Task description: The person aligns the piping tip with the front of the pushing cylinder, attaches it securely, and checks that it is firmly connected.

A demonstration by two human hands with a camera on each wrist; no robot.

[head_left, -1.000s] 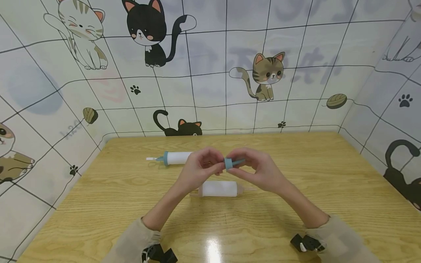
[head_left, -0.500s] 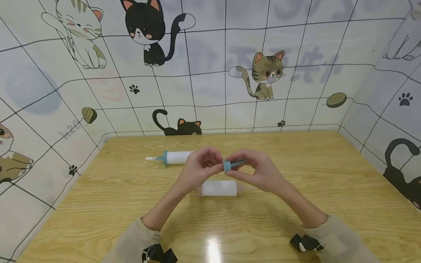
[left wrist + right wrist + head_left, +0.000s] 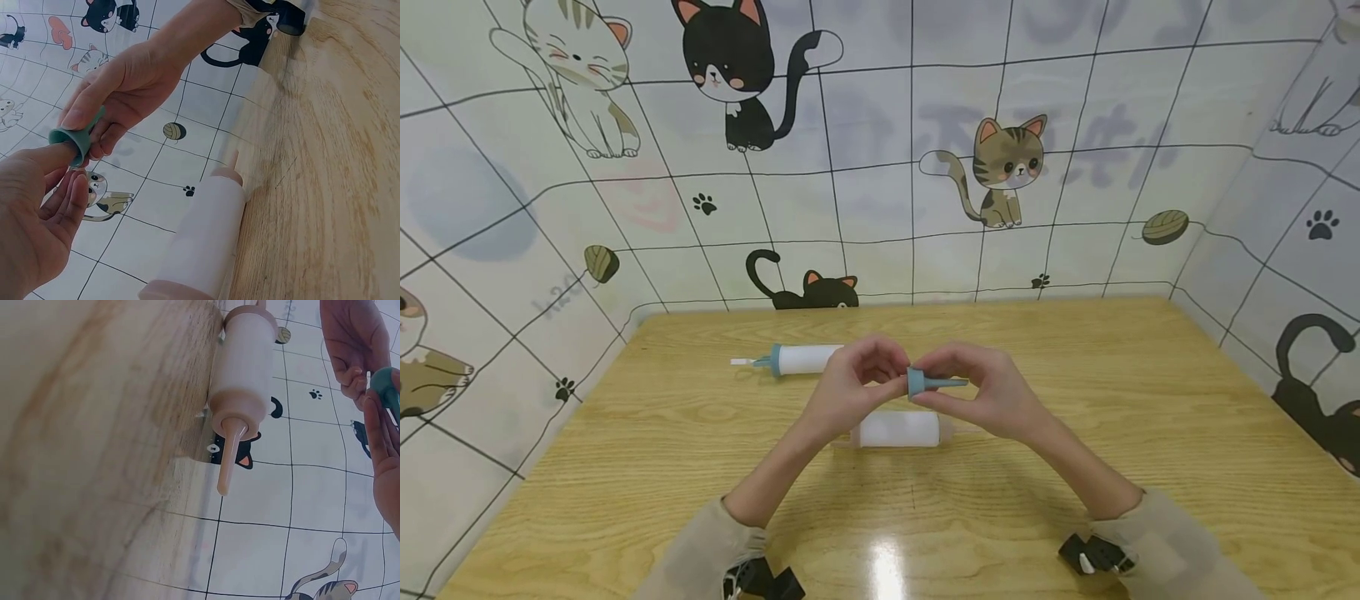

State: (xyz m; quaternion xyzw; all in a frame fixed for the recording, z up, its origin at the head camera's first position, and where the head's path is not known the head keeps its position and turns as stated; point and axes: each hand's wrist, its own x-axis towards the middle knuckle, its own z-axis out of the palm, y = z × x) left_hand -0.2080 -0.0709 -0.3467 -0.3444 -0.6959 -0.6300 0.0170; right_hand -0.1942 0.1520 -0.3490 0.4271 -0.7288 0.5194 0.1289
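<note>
Between both hands, raised off the table, is a small teal nozzle cap with a wide collar and a thin spout that points right in the head view. My right hand pinches it between thumb and fingers. My left hand meets the collar's hollow end; in the left wrist view one digit reaches inside the teal collar, the other fingers curled close below. Under the hands lies a white bottle with pinkish ends and a long thin spout. Farther back is another white bottle with a teal cap, partly behind my left hand.
A wooden table spreads out around the hands. Cat-patterned sheeting rises at the back and both sides. Both sleeves are beige, with a black wrist camera at the right cuff.
The nozzle cap has tipped, its spout swinging from slightly upward to level and showing more in front of the right fingers. Both hands stay nearly in place.
</note>
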